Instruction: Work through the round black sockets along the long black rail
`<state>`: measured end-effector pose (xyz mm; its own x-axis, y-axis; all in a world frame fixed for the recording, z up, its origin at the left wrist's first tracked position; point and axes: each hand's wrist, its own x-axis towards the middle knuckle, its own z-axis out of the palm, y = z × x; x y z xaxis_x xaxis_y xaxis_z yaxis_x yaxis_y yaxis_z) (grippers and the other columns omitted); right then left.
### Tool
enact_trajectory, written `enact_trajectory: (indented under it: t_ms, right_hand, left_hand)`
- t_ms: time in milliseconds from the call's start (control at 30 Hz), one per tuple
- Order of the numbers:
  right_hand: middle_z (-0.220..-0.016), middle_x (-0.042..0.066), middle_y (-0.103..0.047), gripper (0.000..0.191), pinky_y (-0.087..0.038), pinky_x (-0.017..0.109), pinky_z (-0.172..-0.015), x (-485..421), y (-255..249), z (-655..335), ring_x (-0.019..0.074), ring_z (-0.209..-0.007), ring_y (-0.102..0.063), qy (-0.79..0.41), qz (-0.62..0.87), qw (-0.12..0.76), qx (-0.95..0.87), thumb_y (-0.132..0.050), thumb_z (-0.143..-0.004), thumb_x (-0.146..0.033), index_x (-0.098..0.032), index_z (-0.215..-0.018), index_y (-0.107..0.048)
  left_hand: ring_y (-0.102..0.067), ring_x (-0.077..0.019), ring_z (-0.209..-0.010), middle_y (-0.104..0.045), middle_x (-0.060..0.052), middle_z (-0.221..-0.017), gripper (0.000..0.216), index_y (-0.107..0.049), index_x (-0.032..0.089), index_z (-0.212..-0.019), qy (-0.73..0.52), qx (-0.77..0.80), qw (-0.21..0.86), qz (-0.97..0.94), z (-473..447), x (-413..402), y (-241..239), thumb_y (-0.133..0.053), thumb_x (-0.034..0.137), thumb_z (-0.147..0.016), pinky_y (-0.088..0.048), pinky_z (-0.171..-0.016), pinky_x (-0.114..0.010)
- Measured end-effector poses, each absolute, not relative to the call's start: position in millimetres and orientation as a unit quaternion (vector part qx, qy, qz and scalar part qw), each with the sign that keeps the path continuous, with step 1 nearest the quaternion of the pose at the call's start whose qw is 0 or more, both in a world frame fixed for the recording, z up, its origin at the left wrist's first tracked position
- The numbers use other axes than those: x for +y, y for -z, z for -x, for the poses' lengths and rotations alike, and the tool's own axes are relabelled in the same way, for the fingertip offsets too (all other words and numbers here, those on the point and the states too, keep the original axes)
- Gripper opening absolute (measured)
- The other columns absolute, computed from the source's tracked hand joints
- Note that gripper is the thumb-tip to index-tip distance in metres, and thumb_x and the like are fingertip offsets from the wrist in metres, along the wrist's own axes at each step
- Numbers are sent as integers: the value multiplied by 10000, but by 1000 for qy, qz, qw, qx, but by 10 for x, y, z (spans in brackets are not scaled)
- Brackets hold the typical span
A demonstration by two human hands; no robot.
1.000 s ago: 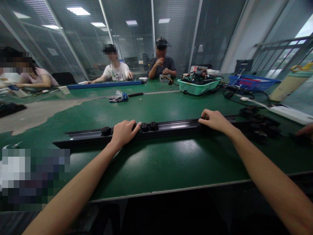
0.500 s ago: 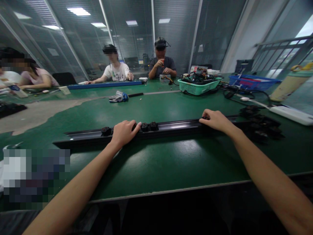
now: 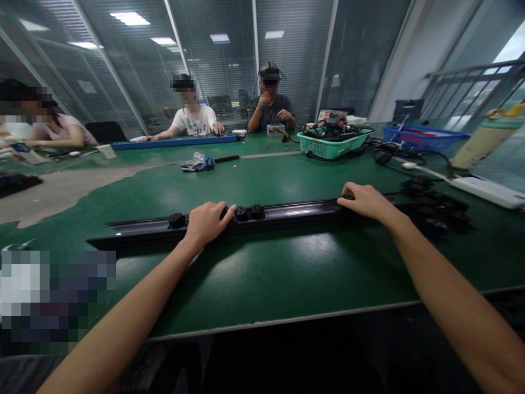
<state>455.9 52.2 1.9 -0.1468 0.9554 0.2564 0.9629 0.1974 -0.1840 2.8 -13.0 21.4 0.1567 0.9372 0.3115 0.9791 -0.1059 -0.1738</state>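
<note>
Nearest the camera, both forearms reach over the green bench [image 3: 262,284] to a long black rail [image 3: 295,212] lying crosswise. The left hand [image 3: 205,221] rests palm-down on the rail, fingers curled narrow over one of the small black round parts [image 3: 246,212] seated in its channel. The right hand [image 3: 366,200] lies further along, fingers bent narrow onto another part. Loose black parts [image 3: 438,210] lie just right. Beyond stand a teal basket [image 3: 332,146] and seated co-workers [image 3: 192,117]
</note>
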Motion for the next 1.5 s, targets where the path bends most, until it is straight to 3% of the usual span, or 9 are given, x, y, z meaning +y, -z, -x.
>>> enact_trajectory:
  t_ms: [300, 500, 733, 1000, 1500]
  right_hand:
    - [-959, 116, -744, 230, -508, 383, -804, 556, -94, -4585, 304, -898, -703, -51, 628, 129, -765, -576, -890, -449, -239, -984, -584]
    - [-950, 100, -739, 274, -522, 398, -834, 513, -133, -4636, 304, -899, -708, -95, 596, 134, -786, -583, -883, -517, -261, -970, -541]
    - [-905, 102, -725, 292, -523, 416, -802, 416, 203, -4622, 300, -852, -692, -31, 588, 283, -757, -567, -883, -525, -254, -989, -564]
    - [-930, 123, -711, 277, -502, 449, -871, 408, 213, -4605, 312, -899, -658, 30, 563, 289, -774, -547, -909, -501, -238, -952, -623]
    - [-906, 115, -718, 258, -502, 441, -843, 398, 181, -4659, 306, -871, -656, 45, 597, 279, -751, -552, -903, -475, -238, -923, -652]
  left_hand:
    - [-710, -282, -877, -762, -136, -954, 664, -736, 185, -1009, 63, -640, 170, 746, -24, -123, -207, -225, 600, -1103, -350, -638, -327]
    - [-713, -287, -899, -768, -138, -966, 658, -736, 191, -1022, 60, -642, 169, 745, -23, -127, -217, -222, 595, -1099, -369, -652, -328]
    - [-703, -279, -865, -760, -144, -955, 684, -741, 190, -1024, 64, -642, 171, 744, -33, -131, -217, -208, 613, -1092, -380, -651, -321]
    - [-699, -274, -849, -761, -143, -959, 682, -745, 190, -1028, 62, -645, 172, 742, -33, -128, -212, -217, 618, -1088, -389, -658, -320]
    - [-700, -274, -856, -760, -141, -961, 680, -740, 192, -1032, 59, -645, 170, 743, -35, -136, -225, -211, 615, -1092, -358, -641, -319]
